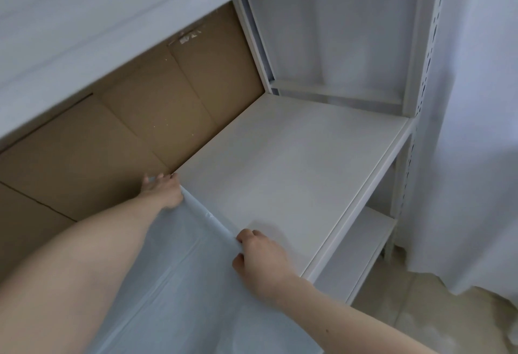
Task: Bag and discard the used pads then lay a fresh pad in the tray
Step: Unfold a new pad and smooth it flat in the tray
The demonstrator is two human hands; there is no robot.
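A storage corner: white metal shelving [294, 163] with cardboard boxes [126, 134] stacked at its left, curtain [476, 129] right.

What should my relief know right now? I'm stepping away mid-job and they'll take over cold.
Left hand: grips the far end of the pale blue sheet, beside the cardboard boxes.
Right hand: pinches the sheet's near edge.
Sheet: stretched between both hands, over the white shelf.
Done: cannot tell.
Left: no tray or used pads in view; find them.

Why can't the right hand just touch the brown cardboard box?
It probably could, but not freely: the right hand is pinching the pale plastic sheet, and the left hand lies between it and the cardboard box.
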